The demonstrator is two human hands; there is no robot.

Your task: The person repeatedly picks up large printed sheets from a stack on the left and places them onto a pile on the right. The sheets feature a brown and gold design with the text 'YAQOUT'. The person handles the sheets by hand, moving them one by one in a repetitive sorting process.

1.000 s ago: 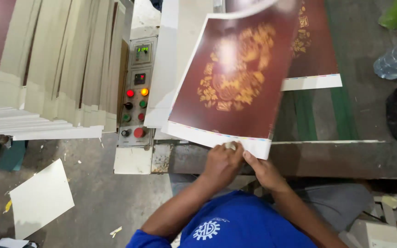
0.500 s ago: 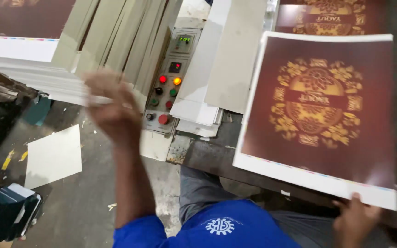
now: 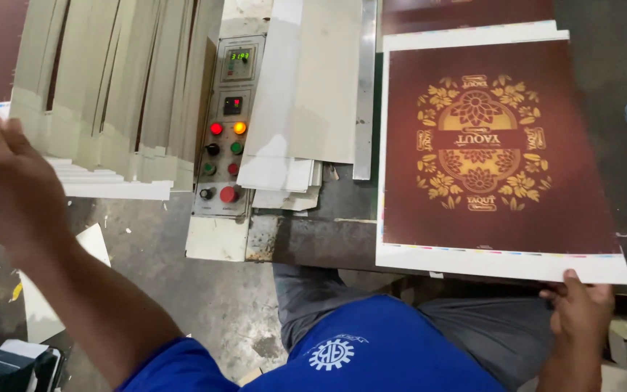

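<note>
Print workshop, control panel (image 3: pixel 225 127), stacked printed sheets (image 3: pixel 103 109)

Your printed sheet (image 3: pixel 498 156) lies flat on the dark surface (image 3: pixel 328 239), at the right of the view. It is a large rectangle, deep maroon, with a gold ornamental floral emblem at its centre and white margins along the near and far edges; a thin strip of small colour marks runs along the near margin. Its near right corner overhangs the edge, where the fingers of your right hand (image 3: pixel 580 313) pinch it.
</note>
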